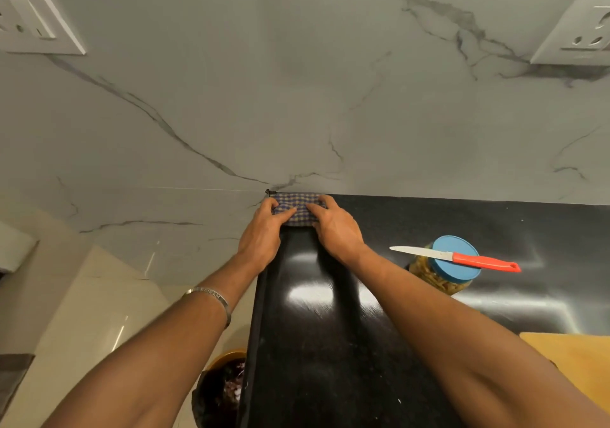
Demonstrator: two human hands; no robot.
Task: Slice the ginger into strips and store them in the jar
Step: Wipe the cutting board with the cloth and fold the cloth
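A clear jar (439, 279) with a blue lid (457, 257) stands on the black counter (330, 328), filled with yellowish ginger strips. A knife (455, 257) with a red handle lies across the lid, blade pointing left. At the counter's far left corner, against the wall, lies a folded blue checked cloth (298, 209). My left hand (262, 233) holds its left end, thumb on top and fingers curled over the edge. My right hand (336, 226) holds its right end in the same way.
A wooden cutting board (574, 361) shows at the lower right edge. A bin with a dark liner (221, 391) stands on the floor left of the counter. The marble wall (297, 97) carries a socket plate at each upper corner.
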